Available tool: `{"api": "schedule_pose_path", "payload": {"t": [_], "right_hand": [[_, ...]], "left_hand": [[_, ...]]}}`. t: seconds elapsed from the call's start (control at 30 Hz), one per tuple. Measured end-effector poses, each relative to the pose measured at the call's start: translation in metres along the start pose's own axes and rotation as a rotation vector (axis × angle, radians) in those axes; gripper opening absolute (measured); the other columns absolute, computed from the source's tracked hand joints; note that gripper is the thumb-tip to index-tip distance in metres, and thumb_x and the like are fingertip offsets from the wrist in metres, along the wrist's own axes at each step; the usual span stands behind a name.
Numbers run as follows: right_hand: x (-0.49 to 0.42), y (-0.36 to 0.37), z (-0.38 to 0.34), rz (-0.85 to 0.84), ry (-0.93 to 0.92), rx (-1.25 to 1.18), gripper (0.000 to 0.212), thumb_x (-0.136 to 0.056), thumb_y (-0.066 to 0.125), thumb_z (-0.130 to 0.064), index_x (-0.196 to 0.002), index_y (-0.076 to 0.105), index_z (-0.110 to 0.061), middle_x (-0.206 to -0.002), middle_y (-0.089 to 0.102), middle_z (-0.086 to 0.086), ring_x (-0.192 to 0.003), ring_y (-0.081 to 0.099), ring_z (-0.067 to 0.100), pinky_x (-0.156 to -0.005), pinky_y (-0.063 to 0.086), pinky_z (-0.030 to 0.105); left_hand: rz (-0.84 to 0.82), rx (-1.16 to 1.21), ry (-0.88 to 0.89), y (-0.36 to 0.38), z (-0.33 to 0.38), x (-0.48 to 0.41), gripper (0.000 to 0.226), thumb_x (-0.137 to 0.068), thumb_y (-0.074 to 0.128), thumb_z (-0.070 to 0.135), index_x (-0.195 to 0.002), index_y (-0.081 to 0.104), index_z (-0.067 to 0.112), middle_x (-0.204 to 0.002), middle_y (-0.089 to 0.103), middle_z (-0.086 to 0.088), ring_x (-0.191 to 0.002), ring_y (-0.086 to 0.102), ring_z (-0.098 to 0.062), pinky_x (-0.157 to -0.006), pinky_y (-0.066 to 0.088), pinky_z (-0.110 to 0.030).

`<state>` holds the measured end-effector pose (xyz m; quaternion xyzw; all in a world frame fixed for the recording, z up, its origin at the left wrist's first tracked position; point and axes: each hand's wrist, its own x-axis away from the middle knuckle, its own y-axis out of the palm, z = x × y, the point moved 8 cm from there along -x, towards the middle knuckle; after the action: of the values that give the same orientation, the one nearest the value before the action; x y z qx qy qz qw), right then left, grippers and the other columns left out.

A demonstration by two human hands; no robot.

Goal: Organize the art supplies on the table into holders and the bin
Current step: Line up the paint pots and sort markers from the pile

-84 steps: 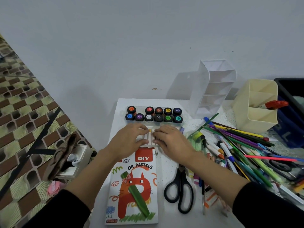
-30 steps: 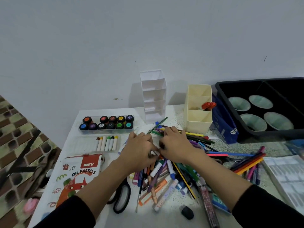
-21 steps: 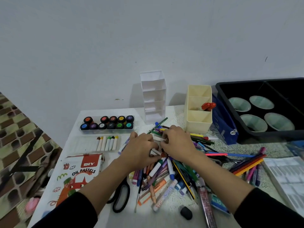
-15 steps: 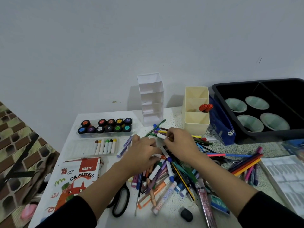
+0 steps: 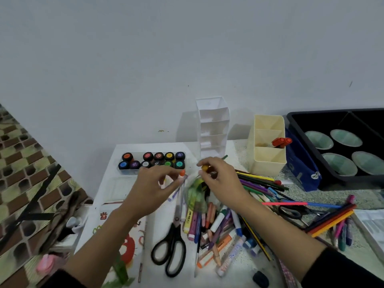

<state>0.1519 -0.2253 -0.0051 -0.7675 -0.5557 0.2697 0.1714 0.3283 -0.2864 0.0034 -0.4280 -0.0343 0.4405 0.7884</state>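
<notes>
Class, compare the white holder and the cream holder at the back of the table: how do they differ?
The white holder is taller and narrower, with four stepped openings; the cream holder is lower and wider, with three. No supplies show in the white holder; the cream holder holds red markers. Both stand upright, open at the top.
</notes>
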Motion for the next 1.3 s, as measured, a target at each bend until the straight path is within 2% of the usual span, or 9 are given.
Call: {"api": "schedule_pose_path", "payload": {"t": [0.13,0.27,0.4,0.53,0.7,0.83,0.93,1.07,1.3], "right_hand": [[-0.015,0.04,-0.016,-0.08,0.072,-0.216,0.01,-0.096,0.065,-0.015,-0.106,0.065,-0.019,-0.094,0.063,-0.002,-0.074,0.062,0.007,-0.064,0.044,0.015],[-0.035,0.086,-0.034,-0.172,0.091,-0.273,0.015,-0.095,0.065,-0.009,-0.105,0.062,-0.019,-0.087,0.059,-0.004,-0.084,0.066,0.023,-0.075,0.058,0.033],[-0.05,0.13,-0.05,-0.228,0.028,-0.121,0.016,-0.094,0.065,-0.008,-0.104,0.062,-0.021,-0.09,0.062,-0.009,-0.084,0.061,0.008,-0.073,0.05,0.014],[-0.062,0.159,-0.054,-0.267,-0.014,-0.012,0.015,-0.094,0.065,-0.006,-0.107,0.069,-0.013,-0.095,0.067,-0.005,-0.084,0.061,0.007,-0.071,0.044,0.005],[-0.071,0.178,-0.053,-0.309,-0.028,0.088,0.017,-0.097,0.063,-0.013,-0.111,0.072,-0.011,-0.101,0.072,0.003,-0.091,0.064,0.014,-0.072,0.043,0.009],[-0.074,0.189,-0.056,-0.326,-0.098,0.208,0.016,-0.097,0.062,-0.017,-0.108,0.072,-0.011,-0.098,0.07,0.004,-0.087,0.063,0.019,-0.08,0.052,0.035],[-0.074,0.194,-0.058,-0.324,-0.176,0.319,0.01,-0.095,0.064,-0.017,-0.098,0.073,-0.013,-0.091,0.061,0.005,-0.083,0.056,0.021,-0.078,0.051,0.042],[-0.069,0.196,-0.06,-0.265,-0.233,0.297,0.012,-0.092,0.07,-0.02,-0.102,0.072,-0.016,-0.089,0.056,-0.003,-0.082,0.051,0.014,-0.077,0.048,0.034],[-0.061,0.203,-0.056,-0.298,-0.314,0.48,0.022,-0.09,0.066,-0.035,-0.086,0.076,-0.016,-0.106,0.066,-0.008,-0.104,0.055,0.017,-0.077,0.04,0.035]], "left_hand": [[0.089,-0.007,-0.222,-0.044,-0.052,0.016,0.015,-0.09,0.071,0.036,-0.104,0.073,0.032,-0.08,0.07,0.019,-0.076,0.059,-0.006,-0.067,0.046,-0.015],[0.109,-0.026,-0.4,-0.074,-0.106,0.028,0.023,-0.089,0.072,0.038,-0.111,0.069,0.033,-0.078,0.072,0.015,-0.072,0.063,-0.003,-0.066,0.043,-0.012],[-0.002,-0.025,-0.516,-0.069,-0.142,0.035,0.021,-0.086,0.075,0.04,-0.106,0.068,0.038,-0.083,0.075,0.011,-0.076,0.068,0.0,-0.062,0.045,-0.013],[-0.045,-0.06,-0.532,-0.065,-0.159,0.032,0.022,-0.084,0.076,0.044,-0.103,0.066,0.037,-0.081,0.074,0.014,-0.072,0.067,0.001,-0.062,0.047,-0.014],[-0.06,-0.147,-0.452,-0.065,-0.165,0.027,0.024,-0.082,0.075,0.05,-0.1,0.07,0.034,-0.085,0.068,0.019,-0.072,0.061,-0.002,-0.072,0.053,-0.025],[-0.063,-0.09,-0.441,-0.063,-0.17,0.026,0.028,-0.08,0.076,0.051,-0.103,0.075,0.035,-0.081,0.071,0.018,-0.07,0.061,-0.004,-0.069,0.05,-0.022],[-0.078,-0.089,-0.411,-0.062,-0.168,0.026,0.031,-0.083,0.074,0.047,-0.109,0.077,0.031,-0.078,0.07,0.021,-0.067,0.06,-0.002,-0.065,0.041,-0.013],[-0.117,-0.095,-0.402,-0.064,-0.17,0.026,0.037,-0.087,0.073,0.039,-0.123,0.07,0.03,-0.084,0.071,0.02,-0.071,0.061,-0.007,-0.066,0.04,-0.01],[-0.198,-0.17,-0.347,-0.06,-0.165,0.025,0.022,-0.089,0.073,0.036,-0.109,0.078,0.029,-0.073,0.057,0.021,-0.068,0.055,-0.007,-0.062,0.037,-0.016]]}}
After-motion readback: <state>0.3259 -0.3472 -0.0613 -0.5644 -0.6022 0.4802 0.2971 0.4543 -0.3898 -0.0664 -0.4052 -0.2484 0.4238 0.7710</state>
